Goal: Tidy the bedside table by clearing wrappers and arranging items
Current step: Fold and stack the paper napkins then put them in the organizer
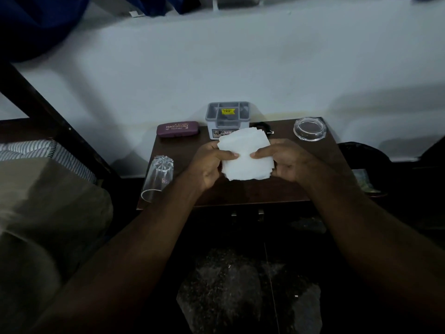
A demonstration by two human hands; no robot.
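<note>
A stack of white tissue papers (245, 154) is held above the middle of the dark wooden bedside table (240, 192). My left hand (209, 165) grips its left edge and my right hand (286, 162) grips its right edge, thumbs on top. Behind the stack stands a grey compartment organizer (227, 116) with a yellow sticker. A maroon spectacle case (177, 128) lies at the back left. A clear drinking glass (157, 178) lies on its side at the table's left edge. A clear glass ashtray (310, 129) sits at the back right.
A small black object (265, 126) lies just right of the organizer. A bed with a striped pillow (36, 153) and a blanket is on the left. A dark bin (363, 155) stands to the right of the table. A white wall is behind.
</note>
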